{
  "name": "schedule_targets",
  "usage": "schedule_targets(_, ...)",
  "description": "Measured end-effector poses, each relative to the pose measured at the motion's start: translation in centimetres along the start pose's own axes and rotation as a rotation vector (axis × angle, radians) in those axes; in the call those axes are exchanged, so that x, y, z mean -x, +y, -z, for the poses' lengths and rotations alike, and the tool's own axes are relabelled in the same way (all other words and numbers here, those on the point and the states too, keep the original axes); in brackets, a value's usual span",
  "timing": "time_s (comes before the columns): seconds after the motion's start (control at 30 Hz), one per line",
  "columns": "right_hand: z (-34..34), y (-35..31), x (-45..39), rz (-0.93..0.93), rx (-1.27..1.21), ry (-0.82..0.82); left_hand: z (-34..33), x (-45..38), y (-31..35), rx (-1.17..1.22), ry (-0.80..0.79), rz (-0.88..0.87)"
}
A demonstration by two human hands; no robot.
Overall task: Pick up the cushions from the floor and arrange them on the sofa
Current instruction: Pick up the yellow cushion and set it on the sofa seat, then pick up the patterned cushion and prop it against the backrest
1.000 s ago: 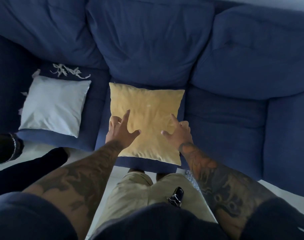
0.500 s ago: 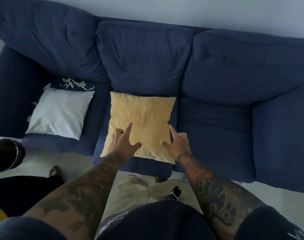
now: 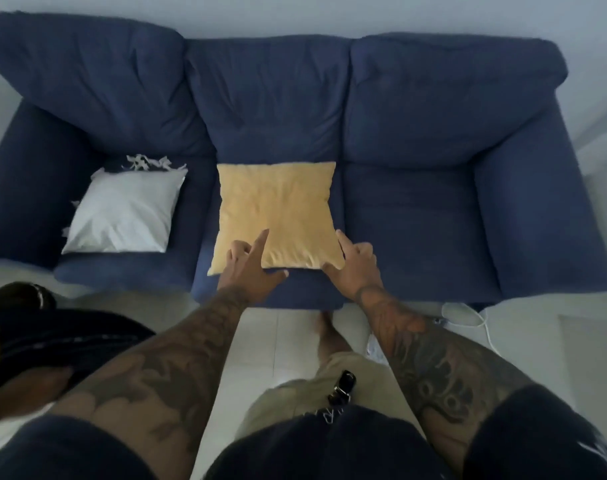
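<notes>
Since the earlier frames my view has pulled back and both of my hands have slid toward the near edge of the square mustard-yellow fabric cushion (image 3: 276,216), which lies flat on the middle seat of the dark blue three-seat fabric sofa (image 3: 412,216).

Left hand (image 3: 248,268): open, fingers spread, index finger extended over the cushion's near edge, thumb out to the right; it holds nothing. Whether the palm presses the fabric, cannot tell.

Right hand (image 3: 355,266): open, fingers loosely fanned, sitting at the cushion's near right corner, thumb at or touching that corner; nothing gripped.

Well to the left of my left hand, a square white cushion (image 3: 123,211) lies on the left seat, with a dark cloth with white pattern (image 3: 146,163) just beyond it. Right of my right hand the right seat shows only upholstery.

Below my forearms: pale tiled floor (image 3: 270,341). A white cable (image 3: 482,322) lies on the floor past my right forearm.
</notes>
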State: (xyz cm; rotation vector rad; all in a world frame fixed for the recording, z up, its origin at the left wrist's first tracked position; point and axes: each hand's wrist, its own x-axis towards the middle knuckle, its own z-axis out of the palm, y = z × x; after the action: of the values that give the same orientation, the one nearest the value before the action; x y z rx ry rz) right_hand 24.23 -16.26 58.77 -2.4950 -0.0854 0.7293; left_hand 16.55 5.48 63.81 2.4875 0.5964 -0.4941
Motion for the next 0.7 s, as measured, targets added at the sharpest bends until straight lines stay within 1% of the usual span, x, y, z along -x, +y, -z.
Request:
schedule_targets(0.13, -2.1, 1.9, 7.6, 0.070, 0.034, -0.026, -1.3, 6.9, -1.4, 0.025, 0.056, -0.007)
schedule_targets(0.27, -2.8, 3.6, 13.1, 0.060, 0.050, -0.047, -1.9, 12.1, -1.8, 0.018, 0.066, 0.007)
schedule_targets(0.4, -1.6, 5.3, 15.9, 0.021, 0.056, 0.000, -2.2, 14.7, -0.9, 0.021, 0.052, 0.011)
schedule_targets(0.7, 3.4, 10.5, 18.2, -0.039, -0.002, 0.140, -4.5, 16.7, 3.7, 0.056, 0.024, -0.089)
